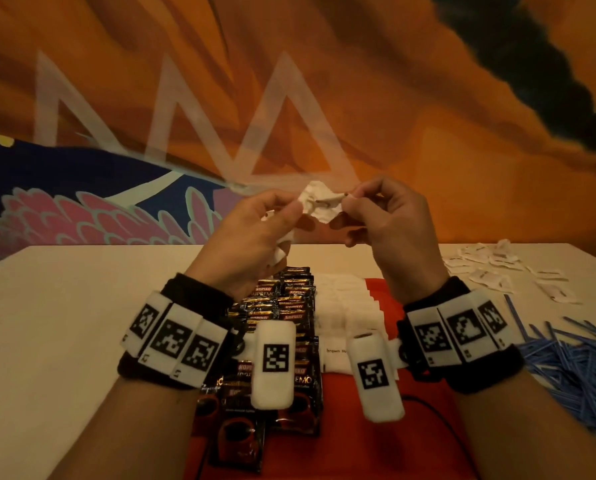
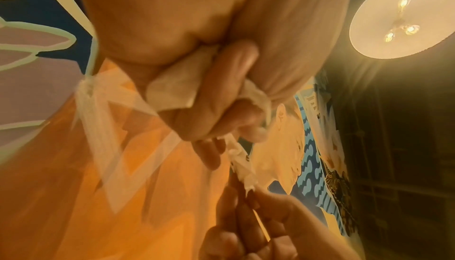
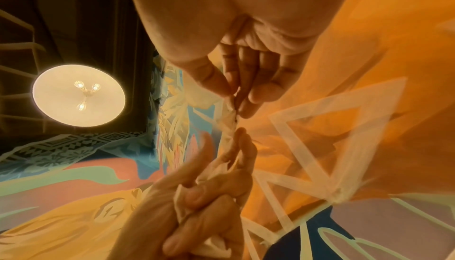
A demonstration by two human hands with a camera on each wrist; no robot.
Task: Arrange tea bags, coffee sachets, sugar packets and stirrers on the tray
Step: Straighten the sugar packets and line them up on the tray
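Both hands are raised above the counter (image 1: 64, 306), working a crumpled white tea bag (image 1: 319, 202) between them. The left hand (image 1: 255, 233) is clutching the bag's bunched paper in curled fingers; the right hand (image 1: 386, 223) is pinching its other edge between thumb and forefinger. Below, the red tray (image 1: 358, 427) is carrying rows of dark coffee sachets (image 1: 282, 306) and white sugar packets (image 1: 345, 303). Blue stirrers (image 1: 566, 368) are lying loose at right. Opposed pulling is likely risking a tear and spilled tea.

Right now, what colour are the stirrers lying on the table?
Blue stirrers; the head view shows them best.
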